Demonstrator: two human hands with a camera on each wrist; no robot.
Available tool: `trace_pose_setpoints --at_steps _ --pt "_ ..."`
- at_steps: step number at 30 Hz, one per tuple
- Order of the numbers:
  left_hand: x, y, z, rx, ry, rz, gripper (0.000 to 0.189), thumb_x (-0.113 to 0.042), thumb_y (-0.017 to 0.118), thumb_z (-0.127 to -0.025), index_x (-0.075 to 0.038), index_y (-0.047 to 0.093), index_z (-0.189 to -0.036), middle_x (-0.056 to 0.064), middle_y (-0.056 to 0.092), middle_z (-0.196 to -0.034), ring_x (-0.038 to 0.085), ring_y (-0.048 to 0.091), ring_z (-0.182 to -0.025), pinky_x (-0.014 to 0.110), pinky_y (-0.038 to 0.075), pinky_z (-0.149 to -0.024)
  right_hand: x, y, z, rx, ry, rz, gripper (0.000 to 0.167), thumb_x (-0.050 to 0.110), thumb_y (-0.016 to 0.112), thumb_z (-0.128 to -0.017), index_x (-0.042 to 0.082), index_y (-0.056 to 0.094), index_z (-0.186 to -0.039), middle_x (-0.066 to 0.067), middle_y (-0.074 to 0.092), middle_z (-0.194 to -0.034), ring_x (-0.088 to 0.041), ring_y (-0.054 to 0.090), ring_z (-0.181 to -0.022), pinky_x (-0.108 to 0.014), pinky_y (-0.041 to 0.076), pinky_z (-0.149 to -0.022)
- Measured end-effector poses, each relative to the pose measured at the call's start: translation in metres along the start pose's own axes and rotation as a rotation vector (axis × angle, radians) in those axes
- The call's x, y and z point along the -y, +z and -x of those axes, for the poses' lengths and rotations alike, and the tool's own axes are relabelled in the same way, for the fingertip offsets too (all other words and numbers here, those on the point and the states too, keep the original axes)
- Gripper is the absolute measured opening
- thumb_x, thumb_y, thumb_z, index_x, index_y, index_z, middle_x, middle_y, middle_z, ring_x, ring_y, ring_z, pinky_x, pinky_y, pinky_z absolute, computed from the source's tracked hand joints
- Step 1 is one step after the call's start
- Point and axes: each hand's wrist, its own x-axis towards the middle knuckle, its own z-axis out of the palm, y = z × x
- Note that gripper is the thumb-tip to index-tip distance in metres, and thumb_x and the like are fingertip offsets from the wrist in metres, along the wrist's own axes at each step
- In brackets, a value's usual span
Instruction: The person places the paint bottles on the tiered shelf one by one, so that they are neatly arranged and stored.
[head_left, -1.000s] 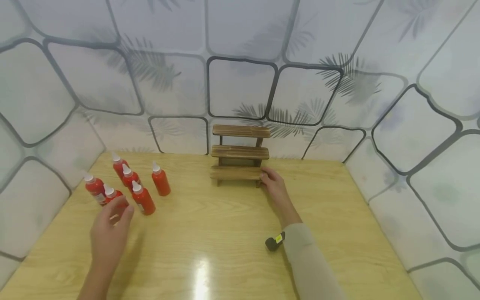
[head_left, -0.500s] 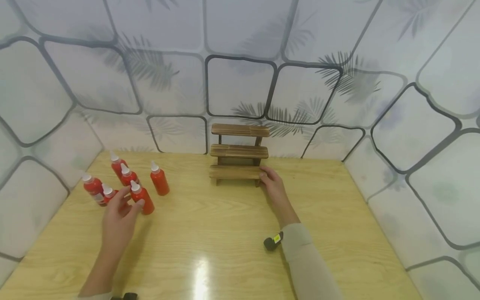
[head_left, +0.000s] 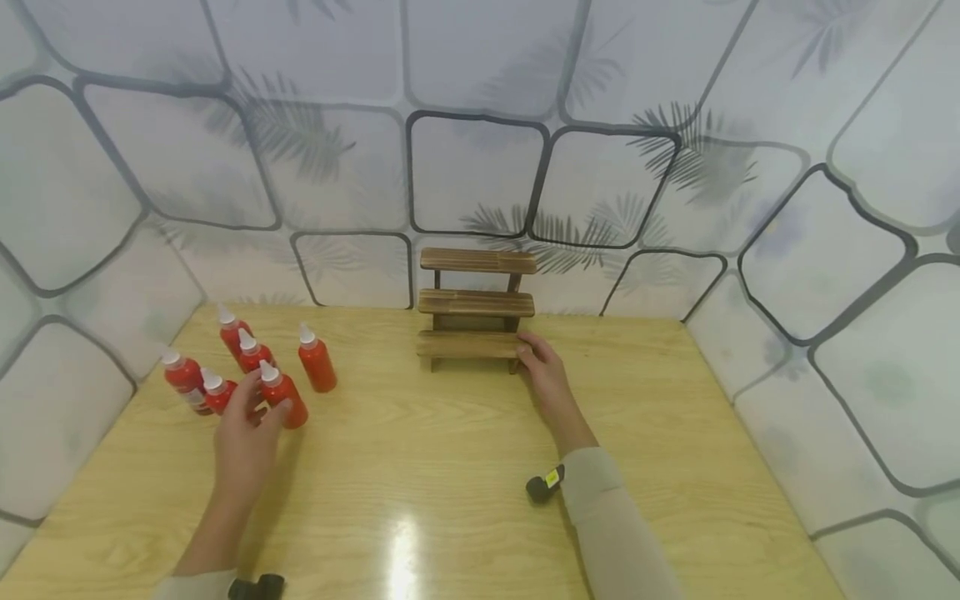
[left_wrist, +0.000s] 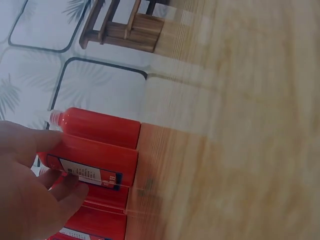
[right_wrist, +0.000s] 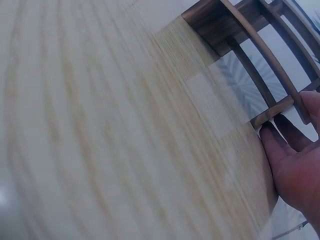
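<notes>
Several red squeeze bottles with white tips stand in a cluster at the table's left. My left hand [head_left: 264, 402] closes its thumb and fingers round the nearest red bottle [head_left: 285, 400]; the left wrist view shows them on either side of that labelled bottle [left_wrist: 100, 160]. A small three-step wooden rack [head_left: 476, 304] stands at the back centre against the wall. My right hand [head_left: 529, 350] rests with straight fingers against the right end of the rack's bottom step, and its fingertips [right_wrist: 272, 137] touch the rack's side frame [right_wrist: 235, 30].
Another red bottle [head_left: 318, 360] stands apart, between the cluster and the rack. The light wooden table [head_left: 450, 467] is closed in by patterned panels at the back and both sides.
My left hand has moved forward and right, from beside the cluster onto the nearest red bottle. The right hand has stayed at the rack.
</notes>
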Motion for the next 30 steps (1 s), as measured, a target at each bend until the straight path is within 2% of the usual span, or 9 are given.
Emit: trace_pose_setpoints --at_steps 3,7,14,18,21,25,28,30 --pt "-0.001 0.001 -0.002 -0.011 0.003 0.001 0.064 -0.024 0.058 -0.103 -0.024 0.028 -0.16 0.01 0.038 -0.161 0.037 0.041 -0.143 0.058 0.04 -0.113 0.0 0.0 0.0 0.004 -0.006 -0.027 0.042 0.02 0.058 -0.103 0.008 0.054 -0.142 -0.011 0.04 -0.158 -0.029 0.04 -0.145 -0.039 0.038 -0.118" --pt "-0.001 0.002 -0.004 -0.014 0.031 -0.004 0.065 -0.019 0.059 -0.102 -0.019 0.029 -0.16 0.011 0.038 -0.161 0.038 0.042 -0.143 0.057 0.041 -0.112 -0.002 0.0 0.0 0.006 -0.023 -0.045 0.041 0.018 0.057 -0.103 0.006 0.053 -0.142 -0.013 0.039 -0.158 -0.031 0.041 -0.144 -0.038 0.039 -0.117" --pt "-0.001 0.004 -0.004 -0.032 0.052 -0.056 0.064 -0.019 0.06 -0.102 -0.019 0.031 -0.159 0.01 0.042 -0.158 0.035 0.048 -0.139 0.055 0.044 -0.109 -0.004 0.001 0.0 0.017 -0.057 -0.019 0.042 0.019 0.056 -0.103 0.006 0.053 -0.142 -0.013 0.039 -0.158 -0.031 0.041 -0.144 -0.037 0.041 -0.116" --pt "-0.005 0.004 -0.001 -0.047 0.097 -0.094 0.065 -0.017 0.063 -0.1 -0.019 0.033 -0.158 0.012 0.048 -0.153 0.035 0.053 -0.134 0.054 0.046 -0.107 -0.005 0.0 0.0 0.028 -0.049 -0.012 0.042 0.022 0.057 -0.104 0.008 0.053 -0.143 -0.011 0.038 -0.159 -0.029 0.041 -0.145 -0.035 0.041 -0.115" --pt "-0.012 0.006 0.002 -0.047 0.133 -0.094 0.065 -0.021 0.065 -0.099 -0.022 0.036 -0.157 0.009 0.052 -0.15 0.031 0.055 -0.131 0.047 0.048 -0.106 -0.006 0.0 -0.001 0.024 -0.042 -0.016 0.042 0.023 0.058 -0.103 0.009 0.053 -0.143 -0.011 0.039 -0.159 -0.029 0.043 -0.143 -0.034 0.042 -0.115" --pt "-0.026 0.012 0.005 -0.026 0.159 -0.055 0.064 -0.031 0.066 -0.098 -0.025 0.039 -0.155 0.006 0.054 -0.148 0.028 0.057 -0.129 0.03 0.053 -0.102 -0.005 -0.001 -0.001 0.022 -0.044 -0.01 0.042 0.024 0.058 -0.103 0.009 0.054 -0.142 -0.011 0.04 -0.158 -0.029 0.044 -0.142 -0.035 0.043 -0.114" --pt "-0.039 0.018 0.006 -0.018 0.198 -0.03 0.061 -0.031 0.068 -0.097 -0.024 0.043 -0.153 0.007 0.057 -0.146 0.028 0.059 -0.127 0.028 0.053 -0.101 -0.005 -0.002 0.0 0.03 -0.045 -0.013 0.043 0.024 0.058 -0.103 0.009 0.053 -0.143 -0.011 0.04 -0.158 -0.029 0.044 -0.142 -0.034 0.043 -0.114" --pt "-0.047 0.023 0.006 -0.011 0.238 -0.016 0.061 -0.029 0.069 -0.096 -0.022 0.045 -0.152 0.008 0.058 -0.144 0.028 0.06 -0.125 0.033 0.052 -0.104 -0.004 -0.003 0.001 0.039 -0.047 -0.022 0.044 0.025 0.058 -0.103 0.009 0.052 -0.144 -0.011 0.039 -0.158 -0.028 0.043 -0.143 -0.034 0.042 -0.115"
